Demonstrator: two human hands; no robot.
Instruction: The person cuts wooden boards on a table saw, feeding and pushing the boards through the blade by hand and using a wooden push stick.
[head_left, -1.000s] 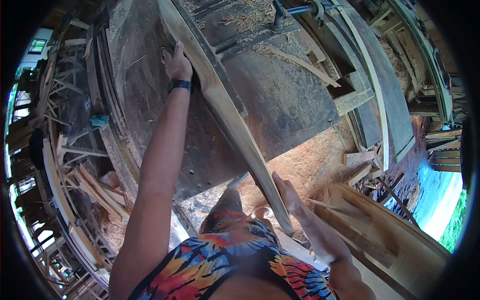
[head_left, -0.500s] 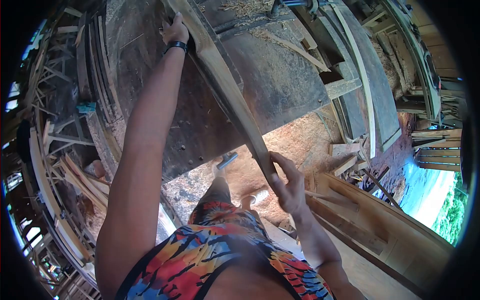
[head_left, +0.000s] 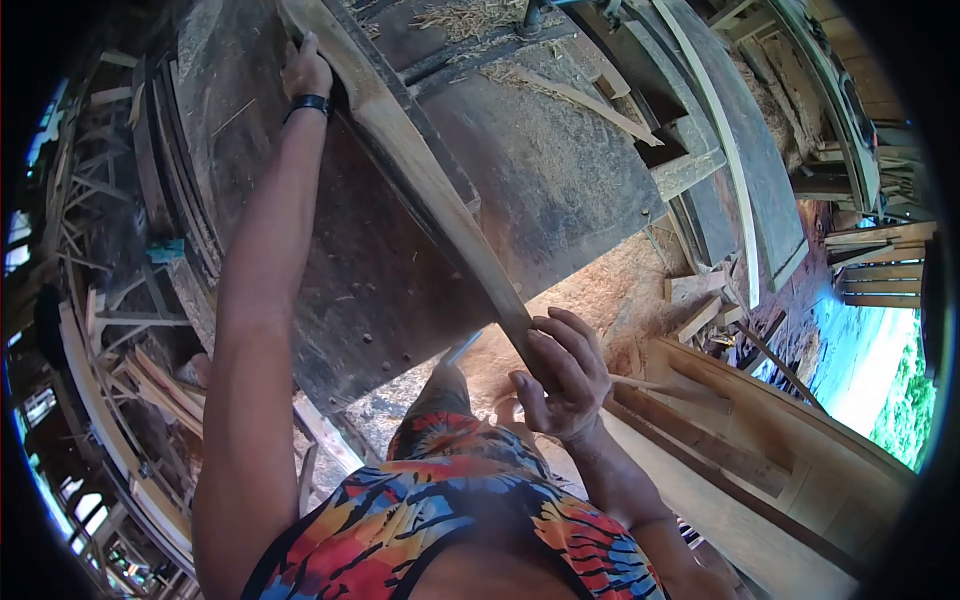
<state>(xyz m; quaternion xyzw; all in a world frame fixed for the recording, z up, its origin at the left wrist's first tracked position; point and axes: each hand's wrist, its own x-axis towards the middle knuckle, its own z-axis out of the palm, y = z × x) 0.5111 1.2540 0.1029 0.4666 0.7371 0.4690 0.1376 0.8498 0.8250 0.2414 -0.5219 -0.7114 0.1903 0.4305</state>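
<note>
A long, slightly curved wooden board (head_left: 425, 172) runs diagonally over a dark metal machine table (head_left: 340, 290), its near end sticking out past the table edge. My right hand (head_left: 568, 378) grips this near end, fingers over the far side and thumb held off toward me. Farther up, my left hand (head_left: 306, 70), with a dark band at the wrist, presses on the left side of the board, thumb along its edge. Some of the left fingers are hidden. A straight dark fence (head_left: 447, 165) lies along the board's right side.
Wood shavings (head_left: 470, 20) and a loose offcut (head_left: 590, 105) lie on the machine top. A thin strip (head_left: 735, 150) hangs over the right side. Wooden panels (head_left: 780, 450) stand at lower right, and stacked lumber (head_left: 120, 430) is on the left. Sawdust (head_left: 600, 290) covers the floor.
Both hands still hold the board. My left hand appears farther left and slightly higher. The right hand has shifted its grip at the near end, its thumb now lifted away.
</note>
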